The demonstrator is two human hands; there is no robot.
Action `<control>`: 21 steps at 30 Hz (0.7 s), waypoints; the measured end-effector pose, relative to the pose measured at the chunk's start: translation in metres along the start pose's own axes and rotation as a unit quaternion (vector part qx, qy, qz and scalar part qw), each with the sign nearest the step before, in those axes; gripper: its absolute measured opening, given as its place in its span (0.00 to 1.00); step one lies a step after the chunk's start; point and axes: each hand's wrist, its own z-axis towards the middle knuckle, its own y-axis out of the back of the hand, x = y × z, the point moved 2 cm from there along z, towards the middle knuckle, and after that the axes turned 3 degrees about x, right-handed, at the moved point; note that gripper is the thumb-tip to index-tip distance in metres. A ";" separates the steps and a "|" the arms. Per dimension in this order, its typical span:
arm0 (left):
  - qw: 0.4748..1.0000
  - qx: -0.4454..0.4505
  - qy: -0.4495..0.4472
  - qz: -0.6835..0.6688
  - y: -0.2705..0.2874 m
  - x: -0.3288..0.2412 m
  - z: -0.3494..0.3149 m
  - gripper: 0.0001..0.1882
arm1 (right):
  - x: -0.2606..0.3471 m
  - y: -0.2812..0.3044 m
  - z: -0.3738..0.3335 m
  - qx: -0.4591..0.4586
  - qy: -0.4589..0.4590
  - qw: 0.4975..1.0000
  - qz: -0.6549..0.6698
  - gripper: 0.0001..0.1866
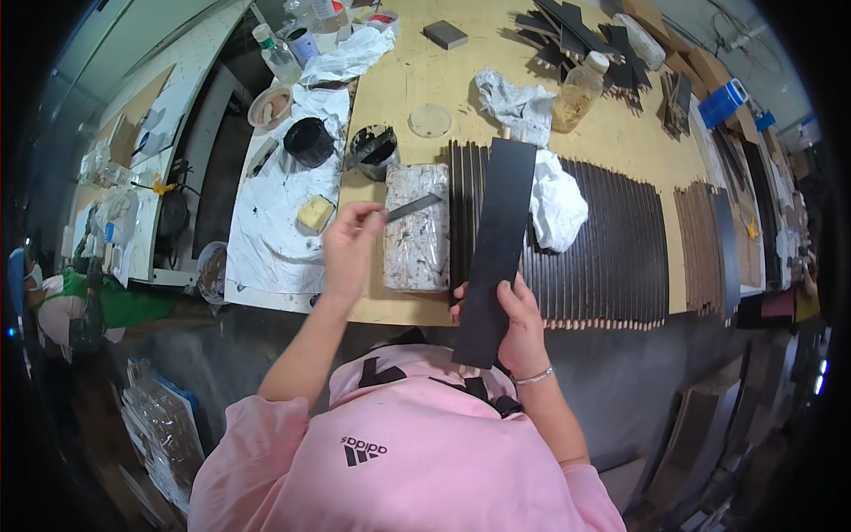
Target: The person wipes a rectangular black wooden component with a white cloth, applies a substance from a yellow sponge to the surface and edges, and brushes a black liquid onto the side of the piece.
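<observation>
My left hand (354,238) pinches a thin dark scraper blade (415,207), which points right over a stained, plastic-wrapped block (417,253). A long black board (499,235) with wooden pegs at its ends is gripped by my right hand (521,324), thumb on top and fingers around the far edge. The board leans away from me over a row of similar black boards (612,239) standing on edge, packed side by side. Past the block stands a tub of black paste (376,146) with a tool in it. A dark cup (309,142) sits to its left.
A white cloth (275,222) covers the table's left end, with a yellow sponge (315,213) on it. Crumpled rags (558,204) lie by the boards, near a bottle of yellowish liquid (580,93). Loose dark strips (576,40) are heaped at the far right. Another person (84,306) is at left.
</observation>
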 end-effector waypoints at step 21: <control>0.931 0.073 -0.163 0.320 0.014 0.032 0.035 0.11 | -0.018 -0.023 -0.002 -0.030 -0.009 0.997 0.075 0.21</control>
